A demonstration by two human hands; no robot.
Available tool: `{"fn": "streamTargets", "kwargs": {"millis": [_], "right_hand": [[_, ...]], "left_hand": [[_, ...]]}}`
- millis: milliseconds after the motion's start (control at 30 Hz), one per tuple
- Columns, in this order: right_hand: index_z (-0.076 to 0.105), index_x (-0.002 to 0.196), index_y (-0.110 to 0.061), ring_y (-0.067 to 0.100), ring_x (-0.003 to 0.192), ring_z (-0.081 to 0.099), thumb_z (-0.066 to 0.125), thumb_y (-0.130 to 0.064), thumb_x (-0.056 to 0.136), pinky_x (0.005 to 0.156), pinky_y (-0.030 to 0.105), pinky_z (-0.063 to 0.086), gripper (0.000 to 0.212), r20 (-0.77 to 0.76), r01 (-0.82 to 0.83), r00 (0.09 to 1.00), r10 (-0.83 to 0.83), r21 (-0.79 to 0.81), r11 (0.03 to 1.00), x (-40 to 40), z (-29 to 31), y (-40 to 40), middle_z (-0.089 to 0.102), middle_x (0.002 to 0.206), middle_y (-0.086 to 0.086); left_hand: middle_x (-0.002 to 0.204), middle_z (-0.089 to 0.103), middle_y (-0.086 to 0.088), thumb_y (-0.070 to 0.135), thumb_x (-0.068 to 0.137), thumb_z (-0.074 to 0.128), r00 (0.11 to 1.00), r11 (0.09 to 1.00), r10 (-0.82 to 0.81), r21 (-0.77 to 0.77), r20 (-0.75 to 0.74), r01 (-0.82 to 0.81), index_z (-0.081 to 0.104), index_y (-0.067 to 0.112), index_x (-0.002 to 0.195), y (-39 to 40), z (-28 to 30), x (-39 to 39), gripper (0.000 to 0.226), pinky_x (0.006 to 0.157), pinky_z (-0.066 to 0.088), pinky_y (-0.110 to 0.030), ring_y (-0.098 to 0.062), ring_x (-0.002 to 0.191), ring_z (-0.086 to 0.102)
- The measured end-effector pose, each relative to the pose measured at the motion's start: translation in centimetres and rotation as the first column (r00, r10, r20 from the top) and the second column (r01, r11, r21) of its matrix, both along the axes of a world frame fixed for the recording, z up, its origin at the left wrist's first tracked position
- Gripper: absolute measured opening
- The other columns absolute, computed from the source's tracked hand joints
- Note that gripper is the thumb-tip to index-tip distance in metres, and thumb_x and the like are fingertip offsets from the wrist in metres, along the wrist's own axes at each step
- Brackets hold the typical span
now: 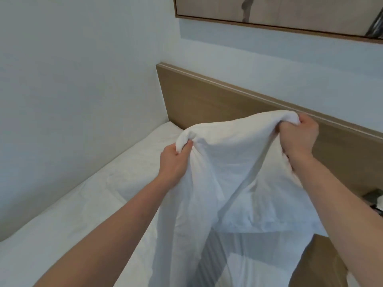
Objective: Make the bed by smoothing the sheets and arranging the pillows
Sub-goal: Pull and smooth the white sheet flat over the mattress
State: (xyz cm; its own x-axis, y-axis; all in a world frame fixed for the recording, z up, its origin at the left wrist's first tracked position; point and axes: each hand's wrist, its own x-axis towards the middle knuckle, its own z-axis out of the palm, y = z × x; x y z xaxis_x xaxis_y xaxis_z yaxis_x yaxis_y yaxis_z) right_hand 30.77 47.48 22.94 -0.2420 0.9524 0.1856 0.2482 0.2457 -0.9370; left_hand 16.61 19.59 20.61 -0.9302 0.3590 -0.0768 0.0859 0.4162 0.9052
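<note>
A white sheet point(230, 166) hangs lifted above the bed, bunched along its top edge and draping down toward me. My left hand point(174, 162) grips its upper left corner. My right hand point(299, 135) grips the upper right corner, close to the wooden headboard point(207, 100). Beneath lies the white mattress point(87, 214), running along the left wall up to the headboard. No pillow is clearly in sight; the hanging sheet hides the right part of the bed.
A pale wall point(72, 79) borders the bed on the left. A wood-framed picture point(279, 15) hangs above the headboard. At the right edge stands a dark object point(373, 200) on a wooden surface beside the bed.
</note>
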Motion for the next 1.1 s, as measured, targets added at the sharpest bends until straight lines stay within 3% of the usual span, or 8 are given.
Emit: {"fn": "streamTargets", "kwargs": {"millis": [67,133,267,367,533,700,900,1100], "right_hand": [[0.058,0.07,-0.015,0.011,0.06,0.047,0.059,-0.016,0.069,0.054,0.026,0.039,0.002,0.123,-0.024,0.992,0.02,0.031,0.999,-0.9,1.0,2.7,0.054,0.064,-0.004],[0.061,0.086,-0.018,0.022,0.075,0.056,0.064,-0.024,0.073,0.066,0.029,0.045,0.015,0.404,-0.06,0.914,0.033,0.053,0.997,-0.6,-1.2,4.7,0.062,0.081,0.001],[0.048,0.13,-0.019,0.038,0.121,0.056,0.065,-0.044,0.087,0.097,0.045,0.048,0.053,0.877,-0.134,0.46,0.142,-0.089,0.987,3.9,-11.7,5.6,0.056,0.133,0.012],[0.031,0.15,-0.025,0.035,0.135,0.045,0.066,-0.033,0.083,0.107,0.046,0.044,0.077,0.895,-0.119,0.299,0.332,-0.31,0.943,6.6,-18.0,2.9,0.042,0.151,0.006],[0.019,0.16,-0.027,0.032,0.146,0.03,0.063,-0.028,0.087,0.114,0.042,0.037,0.085,0.789,-0.302,0.181,0.587,-0.523,0.797,3.3,-21.6,-2.1,0.022,0.163,0.003],[0.022,0.16,-0.026,0.028,0.151,0.024,0.066,-0.035,0.09,0.118,0.039,0.031,0.084,0.709,-0.492,0.272,0.65,-0.478,0.727,-5.9,-21.0,-5.1,0.018,0.167,0.002],[0.013,0.162,-0.03,0.027,0.155,0.012,0.063,-0.045,0.094,0.119,0.042,0.027,0.086,0.714,-0.643,0.216,0.666,-0.41,0.647,-18.3,-22.0,-8.5,0.009,0.17,0.0],[0.008,0.163,-0.027,0.031,0.151,0.02,0.061,-0.054,0.094,0.116,0.044,0.032,0.091,0.699,-0.619,0.319,0.639,-0.357,0.7,-30.8,-32.0,-10.3,0.012,0.168,0.003]], "left_hand": [[0.068,0.058,0.004,0.055,0.096,0.056,0.999,0.998,-0.053,-0.03,0.005,0.054,0.058,0.009,0.074,3.3,-1.3,-0.5,0.051,0.06,0.042,-0.031,-0.014,0.065,0.055],[0.093,0.071,-0.002,0.057,0.096,0.051,0.978,0.939,-0.208,-0.283,-0.015,0.195,0.067,0.012,0.098,5.1,-4.3,-0.2,0.047,0.076,0.05,-0.034,-0.024,0.09,0.066],[0.129,0.062,-0.003,0.061,0.09,0.053,0.765,0.429,-0.63,-0.764,0.129,0.482,0.049,0.026,0.131,4.2,-11.3,2.8,0.054,0.101,0.042,-0.04,-0.028,0.123,0.058],[0.139,0.056,0.002,0.064,0.088,0.056,0.72,0.311,-0.638,-0.765,0.271,0.564,0.043,0.032,0.142,1.8,-14.7,3.2,0.064,0.109,0.038,-0.04,-0.023,0.131,0.052],[0.142,0.048,-0.004,0.059,0.09,0.058,0.837,0.351,-0.432,-0.792,0.337,0.5,0.048,0.029,0.141,-4.7,-17.6,-2.9,0.061,0.109,0.042,-0.038,-0.025,0.131,0.052],[0.152,0.039,-0.007,0.058,0.088,0.063,0.945,0.402,-0.207,-0.858,0.255,0.32,0.047,0.026,0.146,-11.4,-18.1,-10.6,0.068,0.109,0.044,-0.043,-0.03,0.133,0.049],[0.163,0.024,-0.002,0.065,0.082,0.067,0.982,0.526,-0.065,-0.83,0.176,0.183,0.044,0.03,0.15,-14.0,-20.4,-18.4,0.08,0.112,0.041,-0.048,-0.033,0.143,0.037],[0.17,-0.004,0.008,0.088,0.065,0.064,0.953,0.607,0.213,-0.793,0.216,0.044,0.012,0.042,0.159,-14.7,-32.8,-26.1,0.117,0.116,0.02,-0.069,-0.036,0.155,0.004]]}}
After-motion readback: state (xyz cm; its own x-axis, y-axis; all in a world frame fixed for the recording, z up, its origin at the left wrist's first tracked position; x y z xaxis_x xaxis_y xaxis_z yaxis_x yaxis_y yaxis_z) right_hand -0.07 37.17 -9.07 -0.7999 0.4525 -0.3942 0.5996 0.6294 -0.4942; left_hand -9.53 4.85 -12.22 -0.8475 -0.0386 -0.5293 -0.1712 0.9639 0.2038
